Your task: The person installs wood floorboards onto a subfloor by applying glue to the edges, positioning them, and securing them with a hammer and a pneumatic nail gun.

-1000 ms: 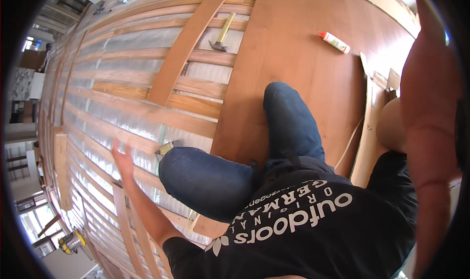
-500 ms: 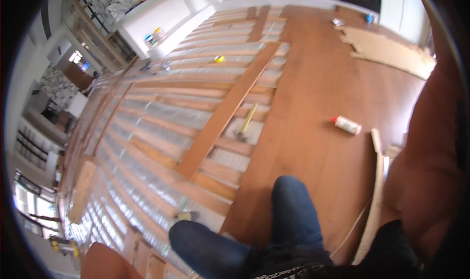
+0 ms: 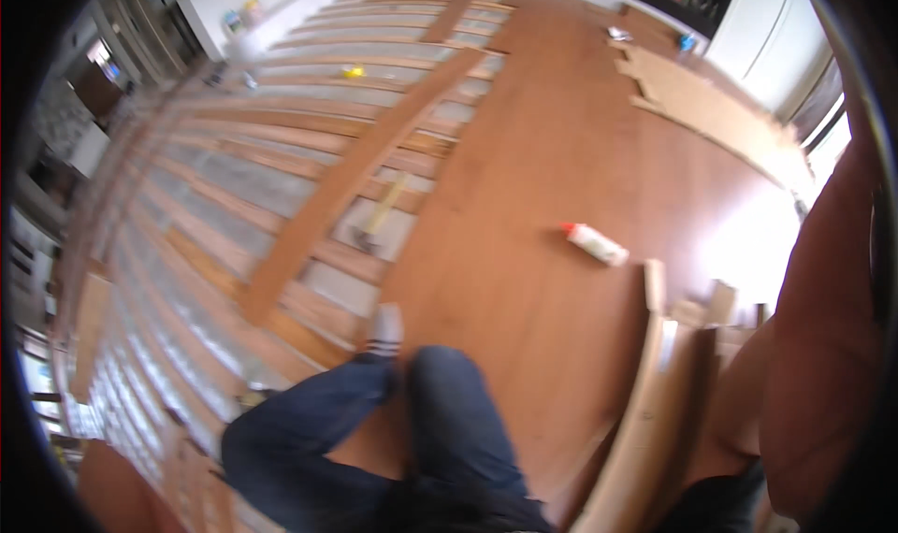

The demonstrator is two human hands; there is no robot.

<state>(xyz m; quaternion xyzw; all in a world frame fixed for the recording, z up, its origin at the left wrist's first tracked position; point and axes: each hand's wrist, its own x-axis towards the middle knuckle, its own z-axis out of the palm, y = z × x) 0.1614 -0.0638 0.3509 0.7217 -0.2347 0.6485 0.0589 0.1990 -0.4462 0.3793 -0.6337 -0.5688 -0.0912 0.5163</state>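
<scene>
Neither of my hands shows; only my bare right arm (image 3: 814, 346) along the right rim and a bit of my left arm (image 3: 122, 491) at the lower left are visible. My right arm is closest to a long opened cardboard box (image 3: 645, 402) on the right, whose contents I cannot make out. A white bottle with a red cap (image 3: 596, 243) lies on the laid wooden floor (image 3: 505, 178). One loose floorboard (image 3: 346, 182) rests slantwise across the joists (image 3: 243, 117). Beside it, a hammer with a yellowish handle (image 3: 382, 217) lies between the joists.
My bent legs (image 3: 318, 439) are on the floor at the bottom. A yellow tape roll (image 3: 353, 71) sits among the joists. Torn flat cardboard (image 3: 716, 112) lies at the far right, near a small blue object (image 3: 687, 42). Blurred tubs (image 3: 243, 17) stand by the left wall.
My view has swung to the right, so the floor, bottle and hammer appear farther left. More of the cardboard box and a sock on my foot now show.
</scene>
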